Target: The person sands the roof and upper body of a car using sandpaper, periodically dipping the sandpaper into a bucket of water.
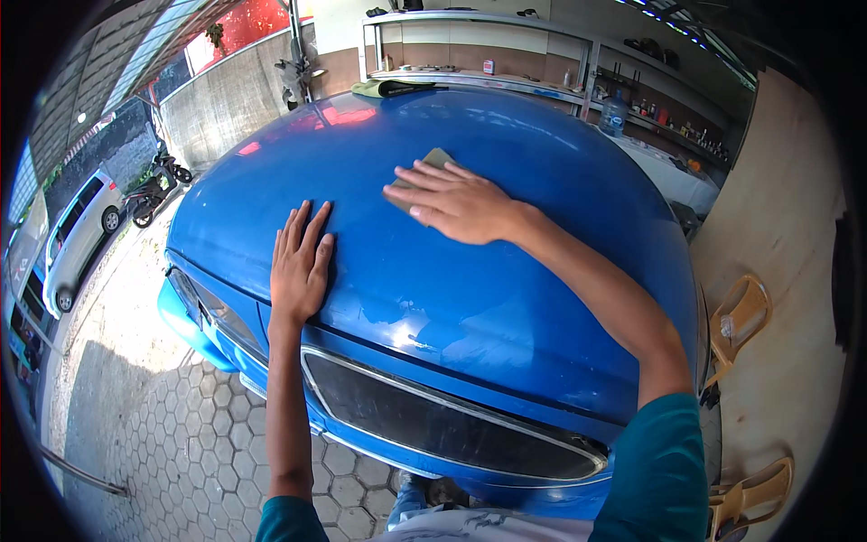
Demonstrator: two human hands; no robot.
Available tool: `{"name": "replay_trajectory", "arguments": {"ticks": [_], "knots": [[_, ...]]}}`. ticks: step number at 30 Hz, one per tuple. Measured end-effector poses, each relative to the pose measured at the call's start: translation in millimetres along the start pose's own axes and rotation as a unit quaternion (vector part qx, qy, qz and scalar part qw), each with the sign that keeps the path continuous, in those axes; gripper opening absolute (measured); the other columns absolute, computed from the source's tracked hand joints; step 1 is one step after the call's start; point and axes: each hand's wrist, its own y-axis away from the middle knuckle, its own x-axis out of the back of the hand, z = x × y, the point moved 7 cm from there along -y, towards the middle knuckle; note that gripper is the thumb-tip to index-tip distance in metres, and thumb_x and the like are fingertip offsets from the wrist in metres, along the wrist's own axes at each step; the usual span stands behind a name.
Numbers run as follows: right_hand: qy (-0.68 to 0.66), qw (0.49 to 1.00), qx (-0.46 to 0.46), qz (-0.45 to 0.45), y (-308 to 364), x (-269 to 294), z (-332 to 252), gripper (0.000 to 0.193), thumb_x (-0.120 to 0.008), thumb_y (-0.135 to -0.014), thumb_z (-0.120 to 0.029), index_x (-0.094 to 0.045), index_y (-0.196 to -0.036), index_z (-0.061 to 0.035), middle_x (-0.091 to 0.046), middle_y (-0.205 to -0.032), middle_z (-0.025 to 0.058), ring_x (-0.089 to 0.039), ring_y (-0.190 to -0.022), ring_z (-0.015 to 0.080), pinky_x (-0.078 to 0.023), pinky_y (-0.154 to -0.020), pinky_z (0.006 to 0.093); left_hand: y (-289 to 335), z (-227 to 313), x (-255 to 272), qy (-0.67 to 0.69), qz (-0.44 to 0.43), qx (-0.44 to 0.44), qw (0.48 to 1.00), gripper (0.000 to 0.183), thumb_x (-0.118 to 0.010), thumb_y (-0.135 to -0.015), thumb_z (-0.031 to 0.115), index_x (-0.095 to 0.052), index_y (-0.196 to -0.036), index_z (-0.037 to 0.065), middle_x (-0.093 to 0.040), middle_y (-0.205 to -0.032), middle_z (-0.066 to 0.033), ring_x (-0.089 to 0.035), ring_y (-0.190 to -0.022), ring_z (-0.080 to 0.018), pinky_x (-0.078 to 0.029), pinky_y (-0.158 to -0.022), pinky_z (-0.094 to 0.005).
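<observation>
My right hand (456,200) holds an olive-grey sheet, like sandpaper (438,158), against the blue car roof (379,253). Its fingers point left across the sheet, and most of the sheet is hidden beneath them. Nearer the left edge of the roof, my left hand (301,266) rests flat on the paint with its fingers stretched out and nothing in it. Patches of light and wet-looking marks show on the roof between my arms. Below the roof's near edge runs a dark window (452,425) with a pale trim.
A folded green cloth (390,88) lies at the roof's far edge. Behind stand a metal shelf (479,77) and a water bottle (614,115). Brown plastic chairs (741,316) stand at right. A white car (83,230) and a motorbike (155,190) are at far left, beyond paving (194,425).
</observation>
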Motion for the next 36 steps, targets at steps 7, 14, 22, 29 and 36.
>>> {"name": "replay_trajectory", "arguments": {"ticks": [7, 14, 22, 29, 36], "knots": [[-0.012, 0.995, -0.075, -0.063, -42.7, 6.3, 112.9, 0.058, -0.018, -0.108, -0.05, -0.025, -0.161, -0.0277, -0.019, -0.168, 0.0047, -0.013, -0.156, 0.0281, -0.007, -0.127, 0.0478, -12.5, 32.0, -12.5, 0.045, -0.002, -0.021, 0.999, 0.051, -0.027, -0.109, 0.044, -0.045, -0.153, 0.024, -0.038, -0.16, -0.0104, -0.029, -0.15, -0.0304, -0.017, -0.125, -0.0456], [0.026, 0.995, 0.097, -0.031, -54.6, 2.1, -28.6, 0.052, -0.023, -0.11, -0.047, -0.026, -0.159, -0.033, -0.019, -0.168, 0.0041, -0.014, -0.155, 0.0271, -0.011, -0.127, 0.0501, -0.7, 2.2, 4.1, 0.084, 0.033, 0.025, 0.996, 0.055, -0.025, -0.11, 0.044, -0.038, -0.155, 0.015, -0.04, -0.159, -0.0117, -0.029, -0.15, -0.0297, -0.018, -0.125, -0.0432], [-0.027, 0.999, -0.023, -0.03, -67.7, 13.4, 105.9, 0.057, -0.017, -0.108, -0.052, -0.025, -0.16, -0.0308, -0.019, -0.168, 0.0031, -0.012, -0.156, 0.0273, -0.008, -0.127, 0.0501, -6.7, 21.8, 10.3, 0.077, 0.015, 0.007, 0.997, 0.055, -0.023, -0.11, 0.046, -0.044, -0.153, 0.018, -0.041, -0.158, -0.0103, -0.029, -0.151, -0.028, -0.017, -0.125, -0.0433], [0.008, 0.976, 0.216, -0.013, -15.0, 10.5, -94.6, 0.052, -0.037, -0.107, -0.043, -0.033, -0.157, -0.03, -0.03, -0.164, 0.0047, -0.022, -0.153, 0.0278, -0.015, -0.127, 0.0505, 5.3, 13.1, 17.7, 0.061, 0.007, 0.02, 0.998, 0.054, -0.022, -0.11, 0.044, -0.046, -0.152, 0.02, -0.039, -0.159, -0.0093, -0.029, -0.151, -0.0287, -0.016, -0.125, -0.0445], [-0.075, 0.973, -0.209, -0.065, -46.1, 2.8, 202.6, 0.071, -0.021, -0.102, -0.069, -0.025, -0.161, -0.0279, -0.015, -0.168, 0.0082, -0.006, -0.156, 0.0317, -0.007, -0.125, 0.0556, -1.4, 25.4, 8.0, 0.063, 0.005, 0.021, 0.998, 0.056, -0.021, -0.109, 0.047, -0.045, -0.153, 0.022, -0.038, -0.16, -0.0057, -0.027, -0.152, -0.0254, -0.014, -0.127, -0.0435]]}}
